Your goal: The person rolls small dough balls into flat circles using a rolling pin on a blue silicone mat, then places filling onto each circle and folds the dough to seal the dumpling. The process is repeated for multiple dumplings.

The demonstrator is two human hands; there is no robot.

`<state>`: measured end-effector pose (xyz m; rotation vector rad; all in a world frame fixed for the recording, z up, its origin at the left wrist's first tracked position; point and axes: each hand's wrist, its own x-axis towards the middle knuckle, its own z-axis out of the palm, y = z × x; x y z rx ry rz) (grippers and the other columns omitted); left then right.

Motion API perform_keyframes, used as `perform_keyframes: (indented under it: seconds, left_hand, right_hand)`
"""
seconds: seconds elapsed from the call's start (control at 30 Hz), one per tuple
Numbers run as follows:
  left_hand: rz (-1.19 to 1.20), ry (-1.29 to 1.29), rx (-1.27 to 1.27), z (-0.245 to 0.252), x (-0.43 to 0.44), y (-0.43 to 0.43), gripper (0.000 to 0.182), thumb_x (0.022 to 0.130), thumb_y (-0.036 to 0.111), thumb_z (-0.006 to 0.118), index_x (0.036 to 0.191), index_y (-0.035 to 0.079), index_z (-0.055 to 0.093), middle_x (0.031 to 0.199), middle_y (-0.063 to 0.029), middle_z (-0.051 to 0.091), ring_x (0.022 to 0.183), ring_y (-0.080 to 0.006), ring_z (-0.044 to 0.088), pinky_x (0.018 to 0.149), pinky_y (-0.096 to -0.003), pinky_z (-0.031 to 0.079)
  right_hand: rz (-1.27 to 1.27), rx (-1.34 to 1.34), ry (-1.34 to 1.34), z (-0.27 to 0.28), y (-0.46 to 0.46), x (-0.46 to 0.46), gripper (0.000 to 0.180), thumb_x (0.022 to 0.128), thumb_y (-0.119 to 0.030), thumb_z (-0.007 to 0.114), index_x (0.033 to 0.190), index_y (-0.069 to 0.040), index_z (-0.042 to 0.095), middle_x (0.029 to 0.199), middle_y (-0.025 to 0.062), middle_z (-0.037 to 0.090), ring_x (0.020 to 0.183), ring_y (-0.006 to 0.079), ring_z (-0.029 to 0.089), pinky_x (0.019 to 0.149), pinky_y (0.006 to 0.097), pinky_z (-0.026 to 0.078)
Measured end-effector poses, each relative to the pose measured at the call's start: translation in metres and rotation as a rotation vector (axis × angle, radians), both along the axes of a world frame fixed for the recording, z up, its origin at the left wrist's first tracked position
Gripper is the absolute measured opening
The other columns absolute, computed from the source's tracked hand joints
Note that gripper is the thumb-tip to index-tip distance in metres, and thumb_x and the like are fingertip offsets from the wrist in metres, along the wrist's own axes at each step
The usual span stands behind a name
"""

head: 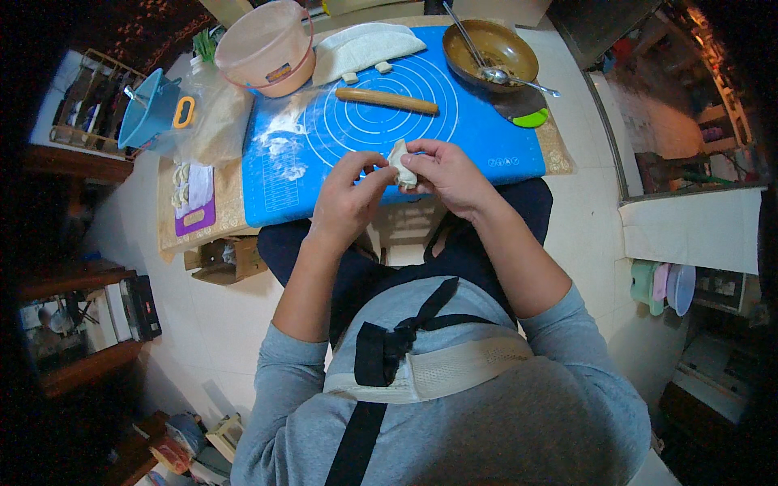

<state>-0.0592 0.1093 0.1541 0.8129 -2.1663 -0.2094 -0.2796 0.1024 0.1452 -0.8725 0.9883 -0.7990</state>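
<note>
A folded white dumpling [400, 164] is held up just over the near edge of a blue silicone pastry mat [486, 146]. My right hand [448, 176] grips it from the right, thumb on its face and fingers behind. From the other side, the thumb and fingertips of my left hand [355, 191] meet its left edge. Beyond both hands, a wooden rolling pin [386, 101] lies across the mat's printed circles. Two small dough pieces [350, 78] sit farther back, beside a white cloth [371, 48] folded over. White flour [282, 140] is scattered on the mat's left part.
A frying pan [457, 59] with spoons stands at the back right, by a green-tipped utensil [530, 118]. At the back left are a pink bucket [258, 45], a flour bag [213, 130] and a blue basket [149, 112]. Several dumplings [182, 176] rest on a purple-edged board [206, 219].
</note>
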Motion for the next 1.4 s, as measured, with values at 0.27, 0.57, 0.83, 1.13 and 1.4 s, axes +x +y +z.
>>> perform_keyframes:
  seconds: [0.27,0.57,0.83,1.13,1.4]
  left_hand:
    - [0.047,-0.009,-0.017,0.003,-0.003,0.003,0.032,0.075,-0.007,0.08,0.103,0.007,0.075,0.106,-0.0099,0.07,0.088,-0.0266,0.069,0.072,-0.0377,0.057]
    - [0.06,0.041,-0.052,-0.001,-0.004,0.003,0.026,0.078,-0.006,0.081,0.099,0.005,0.073,0.102,-0.0101,0.073,0.088,-0.0276,0.07,0.072,-0.0377,0.058]
    - [0.121,0.127,0.061,-0.006,-0.006,0.009,0.026,0.082,-0.007,0.083,0.102,0.006,0.073,0.092,-0.0097,0.074,0.082,-0.0239,0.072,0.07,-0.0349,0.058]
    - [0.054,0.083,0.075,-0.006,0.001,0.005,0.037,0.08,-0.007,0.081,0.113,0.009,0.077,0.11,-0.0135,0.069,0.093,-0.0267,0.069,0.074,-0.0383,0.059]
    - [0.044,-0.007,-0.004,0.0,0.0,0.003,0.029,0.079,-0.006,0.08,0.105,0.007,0.075,0.105,-0.0113,0.07,0.091,-0.0276,0.069,0.073,-0.0387,0.058]
  right_hand:
    - [-0.017,-0.008,0.014,0.004,0.002,0.004,0.029,0.108,-0.023,0.067,0.129,-0.002,0.065,0.116,0.0109,0.073,0.09,0.0148,0.075,0.077,0.0254,0.064]
    - [-0.009,-0.008,-0.036,0.001,0.003,0.004,0.031,0.109,-0.021,0.067,0.132,-0.001,0.066,0.119,0.0107,0.073,0.094,0.0169,0.075,0.081,0.028,0.065]
    - [-0.004,0.005,-0.093,-0.003,0.004,0.003,0.034,0.108,-0.019,0.068,0.137,0.001,0.066,0.119,0.0111,0.074,0.098,0.0172,0.074,0.08,0.0297,0.065]
    - [-0.021,0.02,0.045,0.01,0.005,0.003,0.029,0.106,-0.023,0.071,0.127,-0.003,0.068,0.115,0.0113,0.075,0.099,0.0174,0.076,0.074,0.0272,0.06]
    - [0.003,-0.052,0.099,0.006,0.003,0.001,0.026,0.106,-0.023,0.071,0.125,-0.005,0.072,0.117,0.0079,0.075,0.1,0.0164,0.075,0.075,0.027,0.06]
